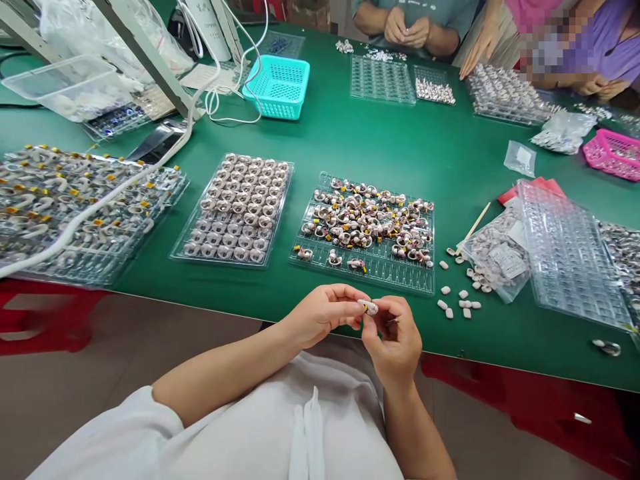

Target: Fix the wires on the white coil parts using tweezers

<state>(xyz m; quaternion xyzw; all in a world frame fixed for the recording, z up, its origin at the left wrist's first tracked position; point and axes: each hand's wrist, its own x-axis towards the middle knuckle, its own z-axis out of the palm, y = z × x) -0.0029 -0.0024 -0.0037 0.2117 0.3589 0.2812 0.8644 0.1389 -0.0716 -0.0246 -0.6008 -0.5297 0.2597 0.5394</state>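
At the near edge of the green table, a small pale electronic part (369, 307) with a yellow tab is pinched between my two hands. My left hand (325, 312) grips its left end between thumb and forefinger. My right hand (395, 337) closes on its right side, thumb below and forefinger curled over; the other right fingers are partly hidden. Just beyond the hands lies a clear tray (380, 270) heaped with similar small pale parts with yellow tabs and dark wires. Loose pale caps (445, 291) are scattered to the right of this tray.
A tray of ring-shaped pale pieces (235, 213) stands left, beside stacked filled trays (75, 220). At right are a plastic bag of caps (500, 250), a wooden stick (475, 223) and clear trays (575, 257). A turquoise basket (277, 87) stands behind; people work across the table.
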